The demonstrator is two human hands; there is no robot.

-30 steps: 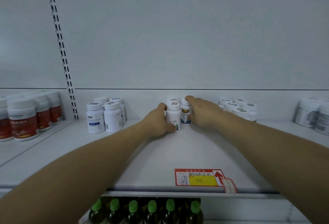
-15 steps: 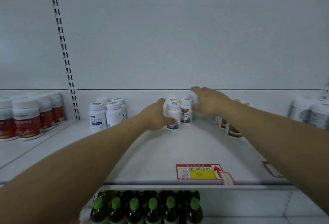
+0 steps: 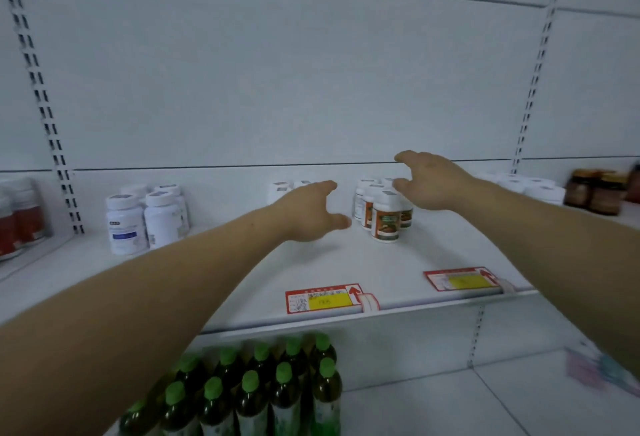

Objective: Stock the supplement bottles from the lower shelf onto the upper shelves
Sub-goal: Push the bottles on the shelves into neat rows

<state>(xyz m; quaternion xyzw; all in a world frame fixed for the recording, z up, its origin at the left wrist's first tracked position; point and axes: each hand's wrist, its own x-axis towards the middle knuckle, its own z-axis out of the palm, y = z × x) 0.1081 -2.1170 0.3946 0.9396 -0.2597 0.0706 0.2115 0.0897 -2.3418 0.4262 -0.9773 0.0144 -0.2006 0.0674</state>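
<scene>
Fingers spread and empty, the left hand (image 3: 311,216) and right hand (image 3: 431,183) should evenly flank the white-capped, orange-labelled plastic bottles (image 3: 385,219) by the back edge of the white shelf (image 3: 346,264).

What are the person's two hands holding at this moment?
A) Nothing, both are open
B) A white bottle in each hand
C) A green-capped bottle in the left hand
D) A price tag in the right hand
A: the left hand and the right hand both have spread fingers with nothing in them, near the brown-labelled bottles standing on the shelf.
</scene>
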